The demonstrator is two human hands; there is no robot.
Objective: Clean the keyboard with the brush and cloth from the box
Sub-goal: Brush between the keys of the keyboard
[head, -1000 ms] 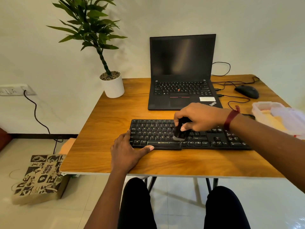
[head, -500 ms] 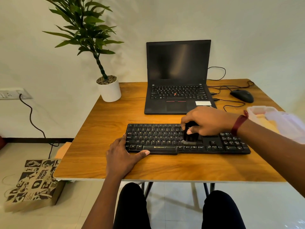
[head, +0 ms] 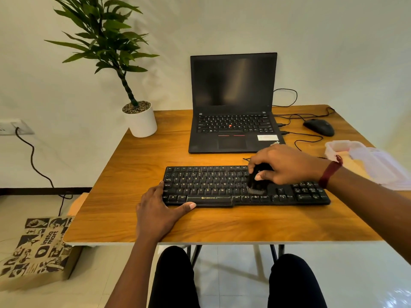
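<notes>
The right hand point(head: 287, 165) curls fingers and thumb round a small black brush point(head: 256, 185), whose bristles touch the keys of the keyboard point(head: 211, 185) just right of its letter block. The left hand point(head: 158, 210) lies flat and relaxed against the keyboard's near left corner, with its thumb along the front edge. The box point(head: 340, 146) sits beyond the keyboard's right end.

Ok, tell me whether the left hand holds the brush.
No, the right hand grips the brush; the left hand rests against the keyboard.
</notes>
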